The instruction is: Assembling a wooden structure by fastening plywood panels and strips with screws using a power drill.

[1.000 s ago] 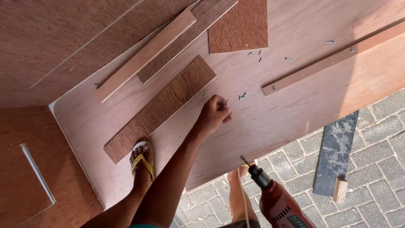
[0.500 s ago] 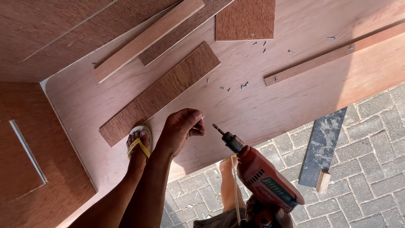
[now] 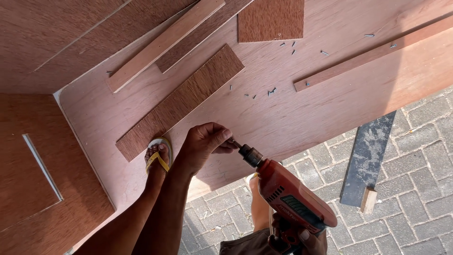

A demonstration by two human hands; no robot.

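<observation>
Over plywood point(image 3: 330, 108), drill point(image 3: 288, 193) points up-left; left fingers point(image 3: 222, 139) pinch its tip.

You are looking at one red drill point(image 3: 292, 198), one large plywood sheet point(image 3: 330, 108), four wood strips, and about a dozen scattered screws point(image 3: 272, 90).

The left hand point(image 3: 204, 144) reaches forward on an extended forearm, its fingers point(image 3: 225, 143) pinched together at the tip of the drill point(image 3: 288, 196); the right hand point(image 3: 302, 238), low at the frame's edge, grips the handle.
</observation>
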